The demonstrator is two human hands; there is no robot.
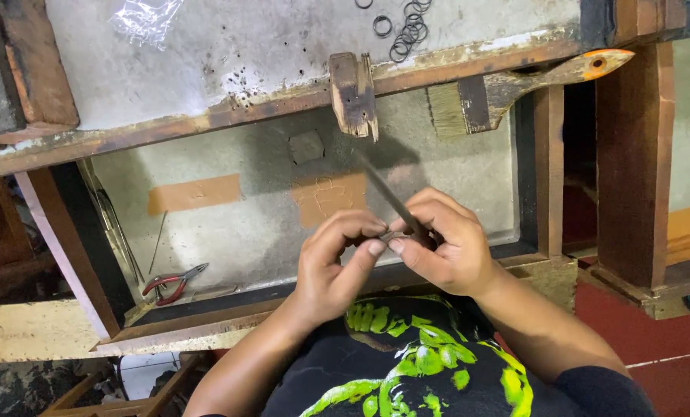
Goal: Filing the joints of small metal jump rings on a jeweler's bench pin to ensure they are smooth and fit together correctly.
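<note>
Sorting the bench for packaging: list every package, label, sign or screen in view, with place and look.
Clear plastic bag: crumpled and transparent, lying on the grey benchtop at the upper left.
Two tan tape patches: flat rectangles stuck on the grey tray floor below the bench edge.
No signs or screens.

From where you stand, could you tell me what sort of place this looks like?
Probably a small jeweller's or metalworker's bench: the right hand works a slim file against a tiny piece pinched by the left hand, a wooden bench peg juts out, and small metal rings lie above.
</note>
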